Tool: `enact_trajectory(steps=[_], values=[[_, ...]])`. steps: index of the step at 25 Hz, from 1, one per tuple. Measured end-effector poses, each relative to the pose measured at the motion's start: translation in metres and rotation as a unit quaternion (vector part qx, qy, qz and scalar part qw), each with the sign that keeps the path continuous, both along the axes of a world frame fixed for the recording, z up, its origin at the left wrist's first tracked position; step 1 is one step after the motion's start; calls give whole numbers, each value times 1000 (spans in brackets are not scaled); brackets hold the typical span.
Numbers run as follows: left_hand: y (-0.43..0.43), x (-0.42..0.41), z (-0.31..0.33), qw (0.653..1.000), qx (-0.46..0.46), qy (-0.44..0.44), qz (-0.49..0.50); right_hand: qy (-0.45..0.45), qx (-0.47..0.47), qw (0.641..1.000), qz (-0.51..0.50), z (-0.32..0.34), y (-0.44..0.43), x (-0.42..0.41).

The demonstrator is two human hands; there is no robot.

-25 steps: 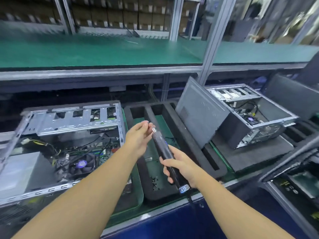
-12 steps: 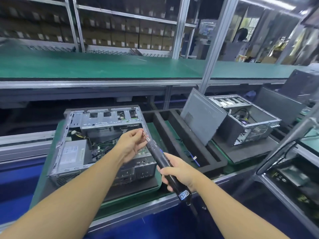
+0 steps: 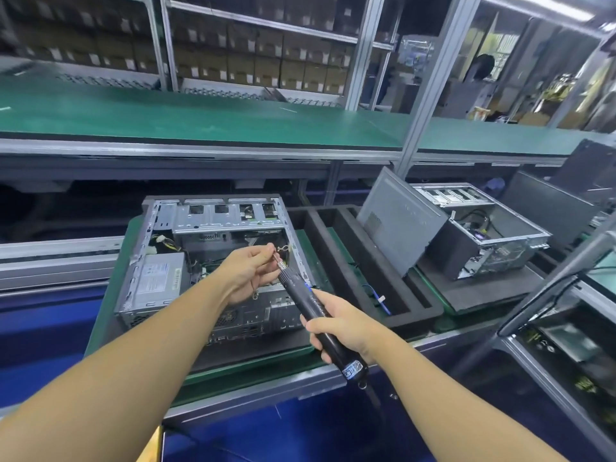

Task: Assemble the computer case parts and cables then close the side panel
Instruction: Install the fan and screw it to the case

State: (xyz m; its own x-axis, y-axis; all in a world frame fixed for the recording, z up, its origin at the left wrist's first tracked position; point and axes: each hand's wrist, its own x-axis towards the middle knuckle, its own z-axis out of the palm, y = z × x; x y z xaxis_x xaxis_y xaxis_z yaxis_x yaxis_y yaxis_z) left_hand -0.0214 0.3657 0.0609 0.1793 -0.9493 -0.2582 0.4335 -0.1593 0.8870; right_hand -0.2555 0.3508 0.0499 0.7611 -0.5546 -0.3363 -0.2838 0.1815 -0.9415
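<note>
An open computer case [image 3: 160, 261] lies on its side on a green tray, its power supply [image 3: 156, 281] at the left and cables inside. My right hand [image 3: 346, 325] grips a black electric screwdriver [image 3: 301, 296] that points up and left over the case. My left hand [image 3: 248, 273] pinches the metal bit at the screwdriver's tip [image 3: 276, 255]; whether a screw sits there is too small to tell. A grey side panel [image 3: 396, 225] leans against a second open case [image 3: 483, 241] to the right.
A black foam tray [image 3: 336, 261] with long slots lies between the two cases, a blue cable in it. A green shelf [image 3: 200, 121] runs above the line. More dark panels and a metal frame [image 3: 546, 288] crowd the right edge.
The view has swung so the open case now sits under my hands instead of off to the left. Both hands keep their hold on the screwdriver and its tip.
</note>
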Motion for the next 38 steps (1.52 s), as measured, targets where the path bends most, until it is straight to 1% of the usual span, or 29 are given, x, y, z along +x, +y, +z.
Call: enact_trajectory(steps=[3,5,9,12,16,17,19,20,21,22,23,24,25,26,27,29,30,31,32,33,34,36,38], values=[[3,3,1,1000,18,-23,-5,-9,-3,1000,-3,-5,3,5],[5,2,1,998,34,-44,14,-4,-26,1000,-3,-8,7,11],[9,4,7,996,71,-14,47,4,-65,998,0,-7,9,22],[9,14,9,994,92,-34,58,8,-83,997,2,-12,12,34],[13,30,10,988,103,-97,63,13,-111,994,15,-23,19,48],[16,33,10,986,105,-117,55,2,-118,993,31,-25,23,48],[29,43,7,981,96,-161,44,-32,-102,992,60,-34,35,53],[36,49,6,977,88,-191,39,-50,-88,993,65,-40,44,55],[42,56,5,965,81,-246,33,-67,-76,993,66,-46,52,58],[49,62,5,938,80,-336,28,-81,-64,992,66,-53,58,59],[55,70,4,889,81,-450,20,-91,-52,992,64,-60,62,61],[60,79,3,824,79,-562,5,-97,-44,993,60,-66,66,61],[64,88,1,757,78,-649,-22,-101,-38,993,54,-70,67,61],[68,97,-1,695,84,-711,-64,-106,-35,993,51,-75,68,61],[72,105,-5,636,103,-756,-118,-109,-32,992,46,-79,69,59],[73,114,-14,525,161,-809,-208,-116,-27,993,28,-84,66,56],[72,114,-19,485,174,-826,-229,-114,-28,993,16,-86,64,54],[71,112,-25,454,174,-842,-234,-110,-33,993,9,-88,63,51],[69,111,-30,428,169,-857,-231,-107,-36,994,7,-90,62,48],[68,109,-34,412,166,-866,-228,-104,-34,994,7,-93,62,46],[68,108,-37,410,168,-869,-222,-98,-33,995,12,-97,64,44],[67,109,-42,425,174,-863,-211,-81,-37,996,30,-109,72,41],[65,109,-44,460,189,-842,-208,-61,-46,996,48,-121,82,43]])
